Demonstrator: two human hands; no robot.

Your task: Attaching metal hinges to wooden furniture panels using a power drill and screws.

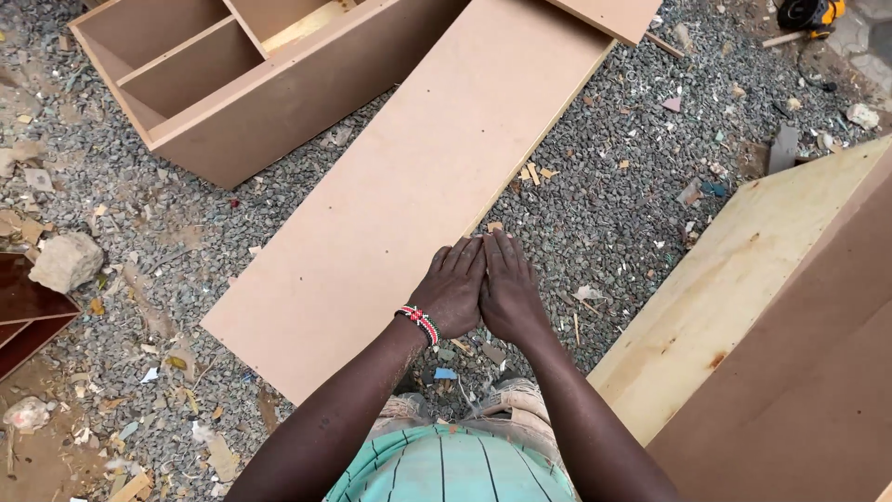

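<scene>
1. Over a gravel yard littered with wood chips, the left hand and the right hand were pressed side by side, fingers straight and flat, backs up; neither gripped anything.
2. Both hands hovered above the near long edge of a long fibreboard panel that lay flat on the gravel, running from lower left to upper right. Whether the fingertips touched the panel I could not tell.
3. A beaded bracelet in red, white and black circled the left wrist.
4. At upper left stood an open fibreboard cabinet carcass, lying on its back. Dividers split it into compartments; the two nearer ones showed only bare board, and a pale strip showed in the farthest one.
5. To the right, a plywood sheet lay tilted beside a darker brown board, the two touching along one edge.
6. A pale stone sat at the left, near a dark reddish board.
7. A yellow power tool lay at the top right corner, well apart from the hands.
8. No packages, labels or signs could be made out.
</scene>
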